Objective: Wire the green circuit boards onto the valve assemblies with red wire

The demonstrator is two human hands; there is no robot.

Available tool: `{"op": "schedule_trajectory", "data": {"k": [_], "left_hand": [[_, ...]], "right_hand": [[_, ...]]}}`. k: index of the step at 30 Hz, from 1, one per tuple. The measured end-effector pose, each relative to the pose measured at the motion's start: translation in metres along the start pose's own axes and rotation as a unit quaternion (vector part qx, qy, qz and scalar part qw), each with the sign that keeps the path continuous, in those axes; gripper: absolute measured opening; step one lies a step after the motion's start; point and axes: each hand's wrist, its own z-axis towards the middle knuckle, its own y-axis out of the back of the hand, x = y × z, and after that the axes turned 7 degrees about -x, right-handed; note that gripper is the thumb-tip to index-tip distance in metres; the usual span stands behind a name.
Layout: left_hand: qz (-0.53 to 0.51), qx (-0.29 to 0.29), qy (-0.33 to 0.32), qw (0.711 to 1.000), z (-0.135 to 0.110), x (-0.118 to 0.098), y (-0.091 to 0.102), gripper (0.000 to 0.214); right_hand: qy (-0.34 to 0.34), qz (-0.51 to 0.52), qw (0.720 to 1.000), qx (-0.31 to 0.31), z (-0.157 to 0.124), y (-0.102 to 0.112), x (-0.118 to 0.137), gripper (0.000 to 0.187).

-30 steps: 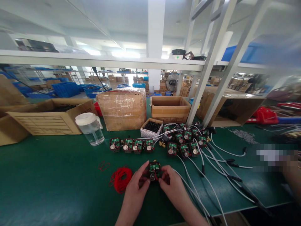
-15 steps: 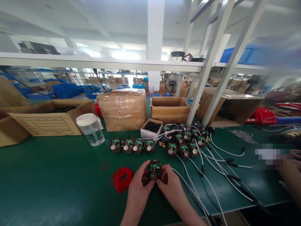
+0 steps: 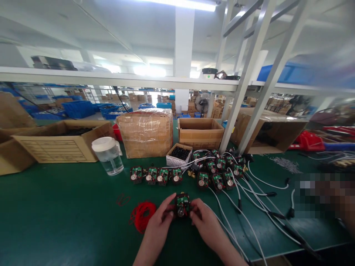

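In front of me sits a small black housing with a green circuit board (image 3: 182, 205), a round metal part and red wires on its face. My left hand (image 3: 159, 223) grips its left side, index finger near the top corner, thumb low. On the opposite side, the curled fingers of my right hand (image 3: 205, 223) hold the right edge; some fingertips are hidden. Left of my left hand lies a bundle of red wire (image 3: 144, 217), with a few loose red strands beyond it. Similar units (image 3: 162, 176) stand in a row behind, and more units with white cables (image 3: 218, 181) cluster to the right.
A lidded plastic jug (image 3: 108, 157) stands at the left. Behind are a small box of black parts (image 3: 179, 155), a taped carton (image 3: 146, 135) and open cartons (image 3: 201, 135). White cables (image 3: 249, 231) run across the right side, near another person's blurred arm (image 3: 344, 201). Metal posts (image 3: 234, 107) rise behind.
My thumbs have drawn apart from the housing's lower front toward its sides, uncovering more of its face. At the right, the other person's hand has shifted and a cable end shows there.
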Motion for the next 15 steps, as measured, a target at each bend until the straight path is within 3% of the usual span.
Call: {"op": "schedule_trajectory", "data": {"k": [4,8,13,15], "left_hand": [[-0.019,-0.019,-0.015,1.0,-0.003,0.014,-0.003,0.072],[0.014,-0.053,-0.043,0.998,-0.004,0.03,-0.01,0.083],[0.091,-0.034,-0.085,0.992,0.002,0.042,-0.011,0.09],[0.11,-0.029,-0.082,0.99,0.004,0.044,-0.011,0.09]], "right_hand": [[0.021,-0.056,0.998,-0.008,0.023,0.027,0.014,0.02],[0.12,-0.201,0.971,-0.051,0.089,0.046,0.048,0.015],[0.142,-0.297,0.944,-0.021,0.196,0.026,0.08,0.01],[0.134,-0.331,0.934,0.015,0.23,0.012,0.083,0.017]]}}
